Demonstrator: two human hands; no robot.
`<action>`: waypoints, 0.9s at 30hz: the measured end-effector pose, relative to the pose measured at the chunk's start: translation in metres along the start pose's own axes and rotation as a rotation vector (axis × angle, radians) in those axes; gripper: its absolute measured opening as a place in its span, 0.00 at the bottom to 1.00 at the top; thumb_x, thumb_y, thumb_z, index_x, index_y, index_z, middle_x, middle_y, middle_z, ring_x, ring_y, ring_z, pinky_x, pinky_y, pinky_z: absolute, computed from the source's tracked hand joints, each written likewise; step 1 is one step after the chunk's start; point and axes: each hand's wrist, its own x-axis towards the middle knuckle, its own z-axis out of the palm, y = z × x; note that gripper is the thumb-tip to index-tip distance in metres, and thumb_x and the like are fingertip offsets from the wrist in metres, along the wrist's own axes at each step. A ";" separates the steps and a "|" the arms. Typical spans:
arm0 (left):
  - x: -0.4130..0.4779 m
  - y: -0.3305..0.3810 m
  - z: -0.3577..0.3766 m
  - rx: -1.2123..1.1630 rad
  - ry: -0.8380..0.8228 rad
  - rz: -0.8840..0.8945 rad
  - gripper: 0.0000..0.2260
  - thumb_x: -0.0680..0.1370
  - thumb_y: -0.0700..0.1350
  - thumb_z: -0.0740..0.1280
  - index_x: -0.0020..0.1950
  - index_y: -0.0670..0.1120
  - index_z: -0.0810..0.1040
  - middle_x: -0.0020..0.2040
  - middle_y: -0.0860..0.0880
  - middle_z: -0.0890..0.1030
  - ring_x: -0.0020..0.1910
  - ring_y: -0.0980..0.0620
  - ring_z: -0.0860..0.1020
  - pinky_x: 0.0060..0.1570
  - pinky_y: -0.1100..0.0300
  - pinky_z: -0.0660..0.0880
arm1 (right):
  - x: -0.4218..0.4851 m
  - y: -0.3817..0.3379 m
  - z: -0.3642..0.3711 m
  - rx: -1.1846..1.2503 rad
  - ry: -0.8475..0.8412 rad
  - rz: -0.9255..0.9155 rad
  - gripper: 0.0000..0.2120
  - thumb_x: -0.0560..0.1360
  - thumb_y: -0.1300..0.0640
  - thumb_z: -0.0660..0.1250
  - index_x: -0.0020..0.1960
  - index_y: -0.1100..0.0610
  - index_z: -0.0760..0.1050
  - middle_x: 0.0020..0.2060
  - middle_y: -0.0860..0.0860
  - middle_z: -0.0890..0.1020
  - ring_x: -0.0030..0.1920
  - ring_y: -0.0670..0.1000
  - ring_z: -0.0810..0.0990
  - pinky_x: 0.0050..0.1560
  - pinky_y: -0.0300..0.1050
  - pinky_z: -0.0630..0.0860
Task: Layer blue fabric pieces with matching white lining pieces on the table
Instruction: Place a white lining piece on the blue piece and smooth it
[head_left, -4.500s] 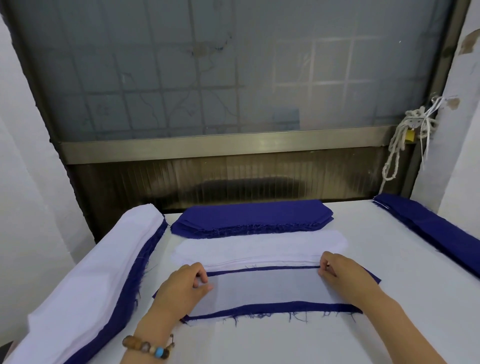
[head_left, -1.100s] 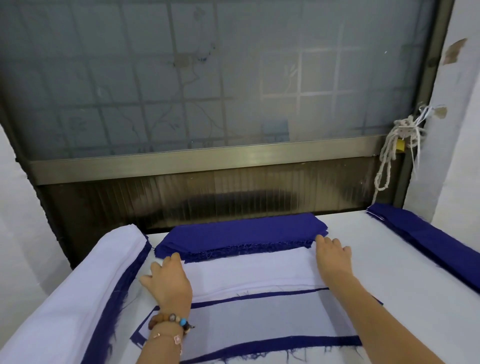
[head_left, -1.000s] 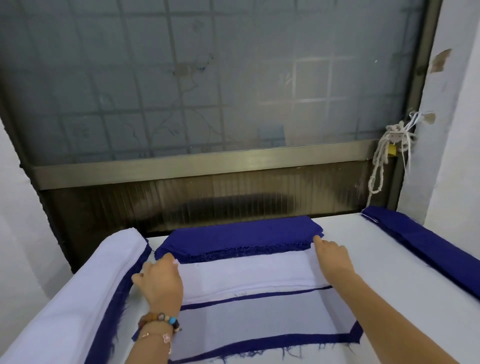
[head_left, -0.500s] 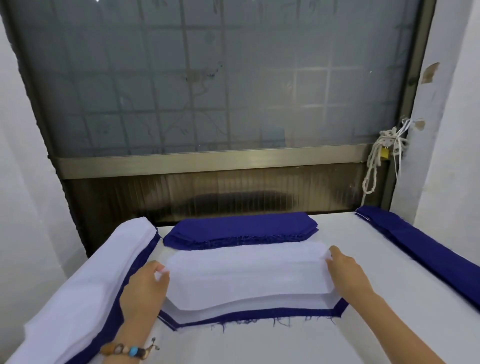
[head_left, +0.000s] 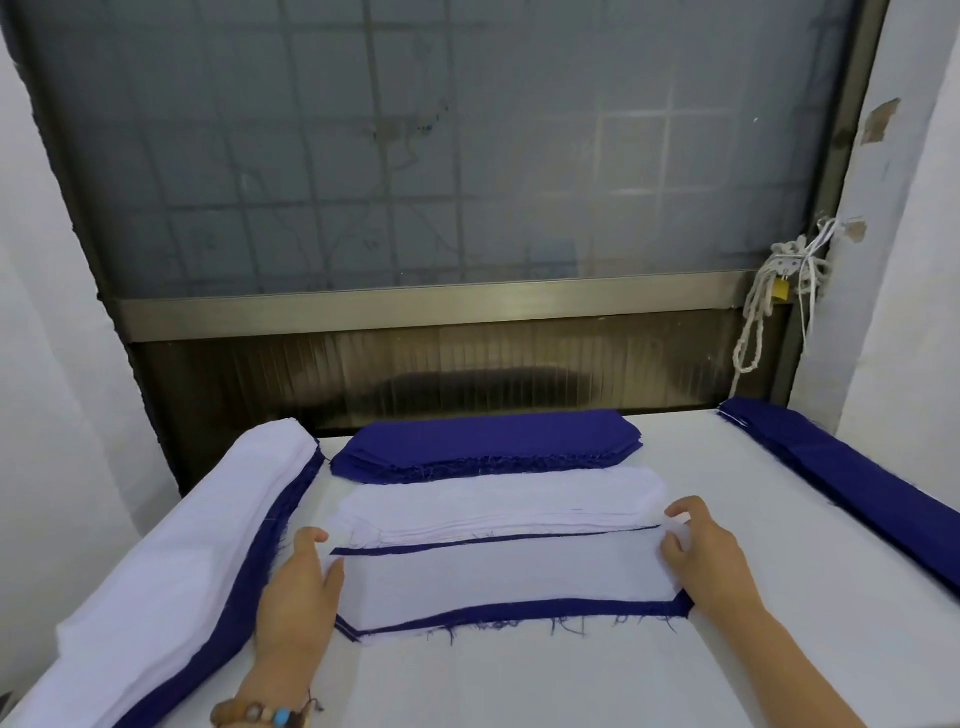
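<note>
A white lining piece (head_left: 509, 577) lies flat on a blue fabric piece (head_left: 519, 612), whose frayed blue edge shows along the near side and as a thin line at the far side. My left hand (head_left: 301, 587) rests on the lining's left end with fingers nearly straight. My right hand (head_left: 701, 556) pinches the lining's right end between curled fingers and thumb. Just beyond them sits a stack of white lining pieces (head_left: 498, 499), and behind that a stack of blue pieces (head_left: 483, 441).
A long pile of white cloth over blue cloth (head_left: 171, 561) runs along the table's left edge. Long blue strips (head_left: 852, 488) lie along the right edge. A window wall with a hanging rope (head_left: 769, 312) closes the far side. The white table (head_left: 519, 680) continues toward me.
Half a second ago both hands held a white lining piece lifted over the blue piece. Now it lies spread on the blue piece, hands at its two ends.
</note>
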 end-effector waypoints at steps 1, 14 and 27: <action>0.000 -0.001 0.001 -0.003 0.000 -0.002 0.12 0.79 0.45 0.66 0.60 0.48 0.68 0.40 0.51 0.74 0.35 0.51 0.75 0.34 0.58 0.72 | 0.000 0.000 0.000 0.015 0.003 0.003 0.11 0.75 0.63 0.60 0.55 0.52 0.66 0.36 0.60 0.78 0.30 0.56 0.73 0.35 0.48 0.72; 0.002 -0.003 0.003 0.046 0.010 0.044 0.11 0.79 0.38 0.64 0.60 0.44 0.71 0.49 0.47 0.73 0.43 0.50 0.75 0.40 0.59 0.72 | 0.002 0.003 0.001 -0.011 0.055 0.046 0.13 0.75 0.67 0.58 0.56 0.55 0.66 0.32 0.54 0.73 0.33 0.54 0.73 0.33 0.46 0.68; -0.005 0.004 0.009 -0.161 -0.243 0.410 0.06 0.77 0.47 0.68 0.50 0.57 0.74 0.47 0.59 0.73 0.47 0.56 0.73 0.45 0.68 0.71 | -0.009 -0.005 -0.002 -0.070 0.037 -0.530 0.08 0.76 0.62 0.65 0.46 0.48 0.75 0.41 0.42 0.74 0.43 0.46 0.73 0.44 0.42 0.71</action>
